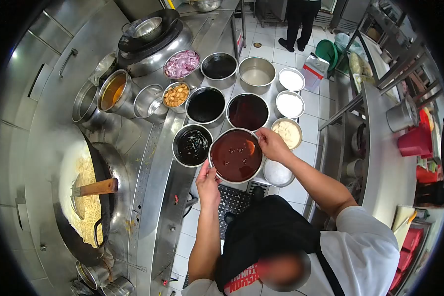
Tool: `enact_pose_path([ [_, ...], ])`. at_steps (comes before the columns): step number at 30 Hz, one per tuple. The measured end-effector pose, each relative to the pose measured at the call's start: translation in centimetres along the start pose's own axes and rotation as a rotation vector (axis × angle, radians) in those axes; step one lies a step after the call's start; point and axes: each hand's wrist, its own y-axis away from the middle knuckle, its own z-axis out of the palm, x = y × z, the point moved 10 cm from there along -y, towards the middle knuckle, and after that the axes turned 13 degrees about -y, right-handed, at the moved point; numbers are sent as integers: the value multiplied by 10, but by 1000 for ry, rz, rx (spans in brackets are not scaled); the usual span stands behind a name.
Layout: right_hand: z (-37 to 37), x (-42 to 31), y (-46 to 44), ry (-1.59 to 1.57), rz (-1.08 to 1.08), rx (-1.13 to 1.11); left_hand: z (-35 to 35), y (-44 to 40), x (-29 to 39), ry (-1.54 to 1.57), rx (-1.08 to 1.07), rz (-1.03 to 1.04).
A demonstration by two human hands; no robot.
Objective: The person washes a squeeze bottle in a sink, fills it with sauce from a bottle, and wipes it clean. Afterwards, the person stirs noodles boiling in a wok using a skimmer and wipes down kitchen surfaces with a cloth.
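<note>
A round steel pot of reddish-brown sauce point(236, 157) is gripped between my two hands. The fingers of my left hand point(207, 185) close on its lower left rim. My right hand point(274, 145) holds the upper right rim, with the fingers partly hidden behind it. Close to the left stands a pot of glossy black sauce point(193, 145). Pots of dark liquid point(206, 105) and dark red liquid point(247, 112) are just beyond. Beside my right hand are a bowl of pale yellow powder point(287, 132) and a bowl of white grains point(278, 172), partly covered by my forearm.
At left, a large wok point(97, 217) holds noodles with a wooden-handled strainer point(96, 187) over them. Sliced red onions point(182, 64), fried garlic-like pieces point(176, 94) and orange oil point(112, 91) stand in containers. A person point(301, 22) stands at the back. Shelving point(380, 148) runs along the right.
</note>
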Motion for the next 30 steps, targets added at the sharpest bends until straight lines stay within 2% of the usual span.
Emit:
enact_pose_path([
  [8, 5, 9, -5, -13, -47, -18, 3, 2, -2, -1, 19, -28],
  [11, 6, 8, -4, -33, 92, -64, 2, 1, -3, 2, 35, -38],
  [20, 5, 16, -6, -34, 39, -46, -1, 1, -10, -36, 31, -47],
  [23, 6, 22, -6, -33, 110, -111, -2, 0, -9, -82, 18, -50],
  [30, -5, 30, 8, -191, 219, -23, -5, -5, -10, -164, -42, -66],
])
